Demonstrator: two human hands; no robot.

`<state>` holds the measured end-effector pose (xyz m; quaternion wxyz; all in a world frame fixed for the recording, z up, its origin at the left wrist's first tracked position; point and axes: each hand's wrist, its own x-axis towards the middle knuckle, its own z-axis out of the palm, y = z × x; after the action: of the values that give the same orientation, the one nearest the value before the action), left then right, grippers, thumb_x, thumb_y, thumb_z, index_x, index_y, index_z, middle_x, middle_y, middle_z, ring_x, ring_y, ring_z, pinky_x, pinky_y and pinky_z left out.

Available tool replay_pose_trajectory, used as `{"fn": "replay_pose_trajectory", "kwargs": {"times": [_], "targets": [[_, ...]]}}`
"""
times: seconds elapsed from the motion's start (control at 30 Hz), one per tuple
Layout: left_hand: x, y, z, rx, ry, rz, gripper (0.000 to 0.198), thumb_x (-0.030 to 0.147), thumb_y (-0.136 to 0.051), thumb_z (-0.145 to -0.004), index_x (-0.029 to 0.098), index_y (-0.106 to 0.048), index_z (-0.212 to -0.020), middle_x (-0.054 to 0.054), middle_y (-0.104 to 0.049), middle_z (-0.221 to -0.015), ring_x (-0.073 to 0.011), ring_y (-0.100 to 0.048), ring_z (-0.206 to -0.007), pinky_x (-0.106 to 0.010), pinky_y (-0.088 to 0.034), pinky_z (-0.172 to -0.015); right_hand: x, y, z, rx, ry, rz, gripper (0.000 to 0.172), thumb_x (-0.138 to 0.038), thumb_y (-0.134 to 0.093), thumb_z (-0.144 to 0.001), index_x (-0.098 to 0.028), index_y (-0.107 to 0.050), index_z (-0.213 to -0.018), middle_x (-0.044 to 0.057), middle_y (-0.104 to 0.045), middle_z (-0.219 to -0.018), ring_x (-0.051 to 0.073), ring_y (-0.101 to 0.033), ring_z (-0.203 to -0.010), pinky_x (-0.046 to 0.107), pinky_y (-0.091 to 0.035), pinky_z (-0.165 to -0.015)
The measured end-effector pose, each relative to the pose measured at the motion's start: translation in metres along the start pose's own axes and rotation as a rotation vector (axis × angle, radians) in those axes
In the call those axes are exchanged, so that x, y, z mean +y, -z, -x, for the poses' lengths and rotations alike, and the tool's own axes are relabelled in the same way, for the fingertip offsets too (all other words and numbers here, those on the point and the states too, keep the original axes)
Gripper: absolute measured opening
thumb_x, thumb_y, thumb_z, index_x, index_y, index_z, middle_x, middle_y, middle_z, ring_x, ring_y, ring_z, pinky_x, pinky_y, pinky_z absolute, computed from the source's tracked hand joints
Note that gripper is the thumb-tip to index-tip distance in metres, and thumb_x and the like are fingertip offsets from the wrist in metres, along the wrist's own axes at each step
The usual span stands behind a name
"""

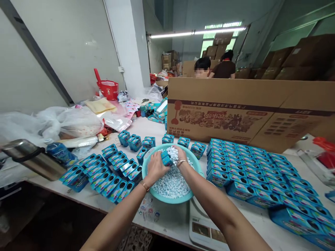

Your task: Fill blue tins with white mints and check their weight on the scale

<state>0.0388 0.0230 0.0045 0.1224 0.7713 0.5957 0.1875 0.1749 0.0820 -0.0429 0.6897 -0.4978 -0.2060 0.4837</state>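
My left hand (156,166) is closed around a small blue box (166,158), tilted over a turquoise basin (167,200). The basin holds a great many small white and pale blue pellets (172,183). On its far right side my right hand (181,155) is cupped around a heap of these pellets, close beside the box. The fingertips of that hand are partly hidden by the pellets. Blue boxes with dark round openings (117,160) stand in rows left of the basin, and a larger block of similar boxes (248,167) stands to the right.
A white scale (196,223) sits under my right forearm, beside the basin. Behind the boxes rises a large cardboard carton (222,90), with two people beyond it. At left are a steel flask (34,158), a blue bottle (61,153), plastic bags (75,122) and a red basket (108,90).
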Motion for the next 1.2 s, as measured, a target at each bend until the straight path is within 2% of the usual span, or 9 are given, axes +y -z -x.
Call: {"fn": "replay_pose_trajectory", "kwargs": {"times": [0.1,0.17,0.27,0.37,0.5,0.77,1.0,1.2], "targets": [[0.002,-0.001,0.006,0.089,0.033,0.069,0.072,0.032,-0.074,-0.069,0.017,-0.045,-0.133,-0.013,-0.058,-0.132,-0.0332,-0.052,-0.125,-0.045,-0.040,-0.103,-0.012,-0.009,0.004,0.019,-0.030,-0.036,0.021,-0.033,-0.076,-0.071,-0.017,-0.062,-0.070,-0.001,-0.067,-0.067,0.016,-0.062,-0.059,0.027,-0.052,-0.056],[0.005,-0.001,0.008,0.105,0.037,0.082,0.070,0.032,-0.073,-0.069,0.018,-0.047,-0.131,-0.013,-0.059,-0.132,-0.0340,-0.052,-0.125,-0.048,-0.036,-0.106,-0.022,-0.011,0.008,0.037,-0.032,-0.046,0.018,-0.029,-0.075,-0.066,-0.020,-0.060,-0.065,-0.002,-0.065,-0.059,0.015,-0.060,-0.053,0.026,-0.050,-0.051],[0.010,0.002,0.008,0.098,-0.002,0.108,0.068,0.031,-0.072,-0.068,0.018,-0.048,-0.130,-0.013,-0.060,-0.131,-0.0322,-0.054,-0.124,-0.045,-0.035,-0.106,-0.034,-0.011,0.014,0.069,-0.046,-0.044,0.011,-0.023,-0.072,-0.063,-0.020,-0.061,-0.063,-0.002,-0.064,-0.053,0.016,-0.060,-0.047,0.026,-0.049,-0.045],[0.013,0.003,0.007,0.077,-0.032,0.115,0.066,0.032,-0.072,-0.068,0.019,-0.049,-0.128,-0.012,-0.062,-0.128,-0.0308,-0.056,-0.121,-0.042,-0.037,-0.104,-0.042,-0.009,0.018,0.082,-0.064,-0.034,0.006,-0.019,-0.069,-0.064,-0.020,-0.062,-0.063,0.000,-0.065,-0.052,0.017,-0.062,-0.048,0.026,-0.051,-0.046],[0.015,0.006,0.003,0.018,-0.036,0.132,0.067,0.033,-0.073,-0.066,0.018,-0.050,-0.127,-0.012,-0.062,-0.129,-0.0315,-0.056,-0.122,-0.042,-0.039,-0.103,-0.049,-0.009,0.020,0.055,-0.079,-0.003,0.008,-0.017,-0.069,-0.066,-0.020,-0.062,-0.062,0.000,-0.066,-0.053,0.016,-0.063,-0.047,0.026,-0.052,-0.046],[0.009,0.009,-0.006,0.011,-0.030,0.238,0.073,0.036,-0.076,-0.063,0.017,-0.050,-0.128,-0.012,-0.062,-0.130,-0.0321,-0.057,-0.124,-0.042,-0.040,-0.105,-0.058,-0.011,0.019,-0.028,-0.100,0.010,0.009,-0.024,-0.070,-0.070,-0.018,-0.065,-0.066,0.002,-0.069,-0.058,0.016,-0.066,-0.050,0.025,-0.055,-0.052],[0.003,0.005,-0.009,0.003,-0.049,0.280,0.076,0.038,-0.077,-0.063,0.017,-0.050,-0.130,-0.012,-0.062,-0.129,-0.0330,-0.057,-0.122,-0.043,-0.040,-0.106,-0.053,-0.006,0.017,0.020,-0.146,0.012,0.005,-0.021,-0.067,-0.069,-0.017,-0.063,-0.068,0.002,-0.068,-0.055,0.017,-0.064,-0.047,0.027,-0.055,-0.049],[0.001,0.002,-0.012,-0.023,-0.060,0.292,0.074,0.040,-0.078,-0.063,0.018,-0.051,-0.128,-0.012,-0.062,-0.129,-0.0339,-0.057,-0.122,-0.045,-0.041,-0.104,-0.051,-0.010,0.020,0.010,-0.100,-0.011,0.009,-0.025,-0.066,-0.073,-0.019,-0.061,-0.068,0.001,-0.067,-0.055,0.016,-0.065,-0.050,0.027,-0.057,-0.054]]}}
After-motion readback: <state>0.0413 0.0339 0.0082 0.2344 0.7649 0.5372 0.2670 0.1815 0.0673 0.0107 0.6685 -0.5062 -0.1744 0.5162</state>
